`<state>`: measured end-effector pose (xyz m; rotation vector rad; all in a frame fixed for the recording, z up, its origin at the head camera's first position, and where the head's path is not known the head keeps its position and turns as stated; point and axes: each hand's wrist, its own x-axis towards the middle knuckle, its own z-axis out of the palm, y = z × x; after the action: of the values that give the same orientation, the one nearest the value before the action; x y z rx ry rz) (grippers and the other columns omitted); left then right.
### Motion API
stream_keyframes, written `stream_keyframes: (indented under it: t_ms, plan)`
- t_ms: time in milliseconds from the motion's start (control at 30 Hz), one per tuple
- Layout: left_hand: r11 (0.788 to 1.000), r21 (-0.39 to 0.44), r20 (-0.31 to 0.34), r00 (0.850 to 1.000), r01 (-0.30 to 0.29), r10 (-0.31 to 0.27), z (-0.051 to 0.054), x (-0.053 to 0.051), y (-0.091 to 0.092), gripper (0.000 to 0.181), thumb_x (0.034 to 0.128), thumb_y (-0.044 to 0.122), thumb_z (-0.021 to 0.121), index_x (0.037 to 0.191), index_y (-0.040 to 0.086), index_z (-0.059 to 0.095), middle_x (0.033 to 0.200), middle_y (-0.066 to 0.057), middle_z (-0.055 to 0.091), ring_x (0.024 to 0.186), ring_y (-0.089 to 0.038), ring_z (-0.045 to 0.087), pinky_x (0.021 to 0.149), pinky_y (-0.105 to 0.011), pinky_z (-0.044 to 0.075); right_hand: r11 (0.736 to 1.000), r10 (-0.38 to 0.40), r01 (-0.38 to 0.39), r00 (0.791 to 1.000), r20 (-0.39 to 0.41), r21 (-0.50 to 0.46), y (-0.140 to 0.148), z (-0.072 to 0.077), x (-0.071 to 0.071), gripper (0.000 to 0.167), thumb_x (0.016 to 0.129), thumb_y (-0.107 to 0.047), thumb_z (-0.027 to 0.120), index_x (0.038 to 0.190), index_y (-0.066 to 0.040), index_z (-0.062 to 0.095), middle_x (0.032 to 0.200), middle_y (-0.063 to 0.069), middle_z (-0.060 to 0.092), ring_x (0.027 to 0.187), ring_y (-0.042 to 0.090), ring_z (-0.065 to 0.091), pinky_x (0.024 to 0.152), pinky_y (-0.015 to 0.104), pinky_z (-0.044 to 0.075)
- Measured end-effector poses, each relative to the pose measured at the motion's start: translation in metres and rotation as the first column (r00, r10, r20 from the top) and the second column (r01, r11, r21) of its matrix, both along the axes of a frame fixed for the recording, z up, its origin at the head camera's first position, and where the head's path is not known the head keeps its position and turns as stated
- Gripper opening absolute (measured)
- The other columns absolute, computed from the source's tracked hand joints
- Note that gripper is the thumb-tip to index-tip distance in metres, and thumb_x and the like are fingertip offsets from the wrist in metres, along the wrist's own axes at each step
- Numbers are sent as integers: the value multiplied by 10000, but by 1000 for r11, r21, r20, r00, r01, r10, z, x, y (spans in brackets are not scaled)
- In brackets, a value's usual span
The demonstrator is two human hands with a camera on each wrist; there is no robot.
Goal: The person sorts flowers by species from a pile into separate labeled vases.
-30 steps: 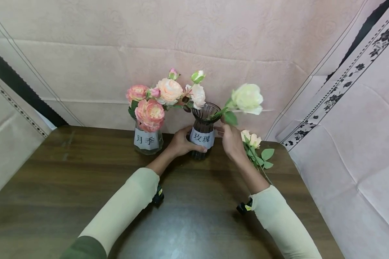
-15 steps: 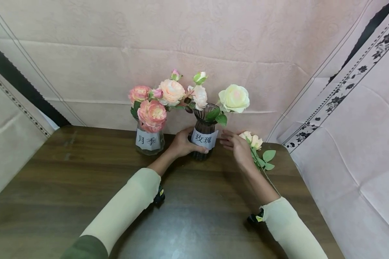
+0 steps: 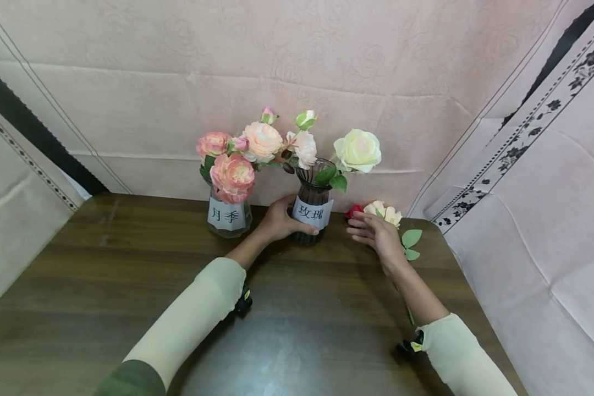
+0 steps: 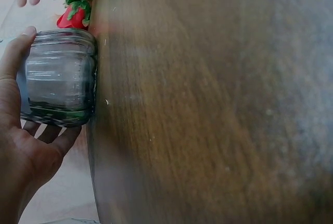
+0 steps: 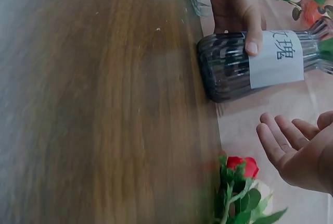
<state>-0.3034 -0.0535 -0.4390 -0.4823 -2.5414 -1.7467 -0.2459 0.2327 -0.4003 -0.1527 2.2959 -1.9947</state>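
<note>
- At the table's (image 3: 287, 308) back edge, my left hand (image 3: 279, 221) grips the vase (image 3: 314, 194), likely steadying it.
- My empty right hand (image 3: 380, 235), fingers extended, hovers near the red rose (image 3: 354, 210).

Along the far edge of the table (image 3: 287, 308), two vases are set side by side, backed by a hung cloth (image 3: 425, 71). A label (image 3: 226, 215) is fixed on the near side of the left vase (image 3: 243, 223), and another (image 3: 312, 212) on that of the right vase (image 3: 309, 195). A cluster of flowers (image 3: 234, 179) is held in the left vase; its rightmost blooms seem to be borne there too, though their stems are hidden. A single flower (image 3: 357, 151) is stood in the right vase, which is gripped from the left by the left hand (image 3: 279, 221). Farther right, loose flowers (image 3: 390, 215) are laid, partly hidden behind the right hand (image 3: 379, 234).
</note>
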Motion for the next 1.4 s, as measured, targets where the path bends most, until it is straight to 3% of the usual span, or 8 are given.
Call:
stream_keyframes:
  t_ms: [200,600,833,1033,1133,1200,1267,1400]
  plan:
    - [1000,4,-4,1000,5,-5,1,1,1,937,781,234,1067,1584,97,604,1527,-125,695,1456,-322,636,1277,-523,487,1000,18,-18,1000,20,5,19,0,6,557,1249,-297,355,1633,76,509,1424,131,784,1176,148,821,1051,305,649]
    - [1000,7,-16,1000,13,-13,-1,0,2,910,780,229,1067,1562,91,624,1488,-125,722,1425,-318,662,1263,-515,500,1000,7,-8,999,50,10,48,4,15,592,1252,-317,361,1617,138,466,1170,-132,828,1133,120,824,1021,282,654]
    - [1000,17,-12,1000,13,-13,-2,0,2,890,779,217,1067,1546,81,636,1479,-135,727,1413,-320,671,1255,-519,509,1000,-2,4,998,68,-25,58,3,18,558,1241,-254,396,1576,185,480,1176,-37,857,1086,144,844,996,307,670]
    - [1000,20,-12,1000,17,-17,-1,0,1,896,781,213,1064,1555,84,631,1485,-136,725,1414,-322,672,1252,-524,512,986,-34,22,997,65,164,64,0,19,532,1236,-231,385,1558,167,528,1409,258,768,1094,139,839,990,283,665]
    - [1000,21,-12,1000,18,-18,-1,0,1,913,778,214,1066,1566,84,622,1498,-135,718,1425,-322,666,1259,-524,506,945,-52,33,997,49,325,65,-2,20,521,1229,-234,383,1531,138,587,1457,321,720,1158,227,838,961,262,667]
    - [1000,22,-13,1000,18,-17,-1,-1,1,917,775,215,1067,1566,82,622,1501,-135,716,1427,-322,664,1261,-524,505,898,-56,39,998,25,439,65,-3,20,505,1220,-236,405,1503,114,634,1425,310,743,1198,303,827,935,273,673]
    - [1000,24,-15,1000,18,-17,-1,-1,0,914,771,212,1069,1560,81,627,1496,-135,719,1420,-322,666,1258,-525,507,817,-40,40,999,-12,575,64,-2,21,488,1208,-255,440,1472,75,683,1344,266,798,1190,339,818,881,300,660]
    - [999,37,-38,999,28,-27,-1,-2,0,874,762,188,1072,1523,80,657,1447,-139,745,1372,-326,693,1228,-523,527,641,24,36,997,-67,767,59,0,20,425,1154,-257,539,1375,21,771,1110,201,837,954,303,759,794,426,578]
